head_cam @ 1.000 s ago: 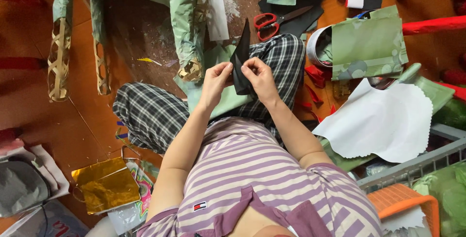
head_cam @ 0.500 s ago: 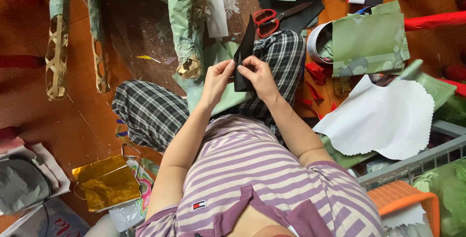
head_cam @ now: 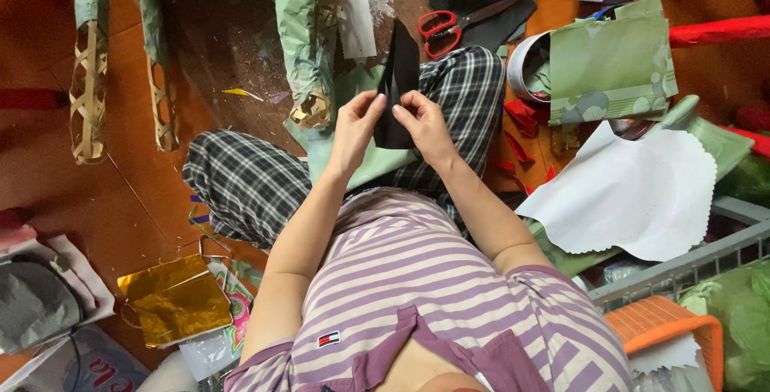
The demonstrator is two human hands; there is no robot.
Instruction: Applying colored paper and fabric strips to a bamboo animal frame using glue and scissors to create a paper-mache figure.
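White scallop-edged paper sheet lies right of the knee; green patterned paper bag sits above it; gold foil packet lies lower left. Black paper strip, upright over the lap, is pinched between left hand and right hand. Red-handled scissors lie beyond

L+R hands pinch black paper strip | over lap | red scissors beyond knee

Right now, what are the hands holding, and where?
Both hands, left hand and right hand, pinch a folded black paper strip at its lower side edges.
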